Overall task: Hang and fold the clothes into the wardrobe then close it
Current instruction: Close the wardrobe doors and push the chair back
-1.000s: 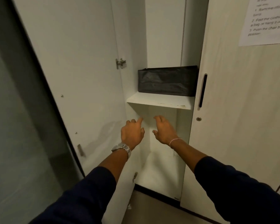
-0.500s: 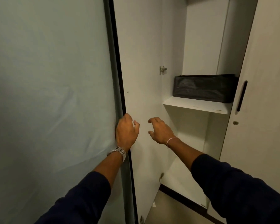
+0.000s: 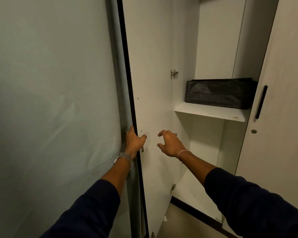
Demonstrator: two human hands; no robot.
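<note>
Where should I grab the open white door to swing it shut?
Grab the open door by its dark free edge, probably best, coming from the left, just as the left hand does. That tall thin edge is far from the hinge, and no handle shows on this inner side.

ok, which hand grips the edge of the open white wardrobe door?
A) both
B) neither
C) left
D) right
C: the left hand wraps the edge of the open white wardrobe door, thumb on its inner face; the right hand hovers apart, holding nothing.
</note>
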